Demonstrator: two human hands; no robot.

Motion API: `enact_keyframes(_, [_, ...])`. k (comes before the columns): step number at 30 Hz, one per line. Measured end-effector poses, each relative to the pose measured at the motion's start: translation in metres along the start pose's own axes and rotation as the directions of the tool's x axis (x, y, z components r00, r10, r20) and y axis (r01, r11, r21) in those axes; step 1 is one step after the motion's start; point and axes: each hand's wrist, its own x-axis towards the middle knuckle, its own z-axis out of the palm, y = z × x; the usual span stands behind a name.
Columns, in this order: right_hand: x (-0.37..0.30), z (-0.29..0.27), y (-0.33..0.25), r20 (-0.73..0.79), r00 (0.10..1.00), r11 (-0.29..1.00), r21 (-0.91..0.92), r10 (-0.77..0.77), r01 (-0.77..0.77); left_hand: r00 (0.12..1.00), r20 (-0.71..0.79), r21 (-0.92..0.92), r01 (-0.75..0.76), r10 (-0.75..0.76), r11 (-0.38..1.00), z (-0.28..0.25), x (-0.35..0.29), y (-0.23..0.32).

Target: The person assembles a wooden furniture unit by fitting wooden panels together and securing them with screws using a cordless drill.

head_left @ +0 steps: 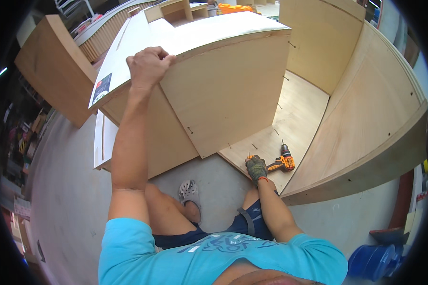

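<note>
My bare left hand [150,69] is closed over the upper edge of a plywood cabinet [228,85], at the border of its white face. Low on the right, my right hand [256,168] wears a dark patterned glove. Its fingers wrap the handle end of an orange and black cordless drill [287,162], whose chuck points away from me. The drill is over a plywood panel [305,102] lying between the cabinet and a curved upright panel [366,114]. Several screws stick out around the cabinet, one from its near side [190,130].
A tall plywood board [321,42] stands at the back right. To the left is a brown cabinet [57,71] on the grey floor [66,190]. A blue water jug [373,261] lies at the lower right. Behind the white face sits an open wooden box [176,13].
</note>
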Motion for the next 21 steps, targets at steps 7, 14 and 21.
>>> enact_keyframes(7, [-0.024,-0.046,-0.047,0.083,0.98,0.983,-0.036,0.182,-0.18,0.984,0.167,0.221,0.018,-0.056,0.975,-0.015,0.015,0.02])
enact_keyframes(14, [0.003,-0.042,-0.003,0.061,0.995,0.997,-0.009,0.083,-0.083,0.949,0.297,-0.198,-0.05,0.108,0.979,0.001,0.046,0.013])
enact_keyframes(21, [-0.01,-0.039,-0.033,0.05,0.995,0.996,-0.023,0.087,-0.086,0.961,0.239,0.091,-0.162,0.137,0.983,0.031,0.059,-0.005])
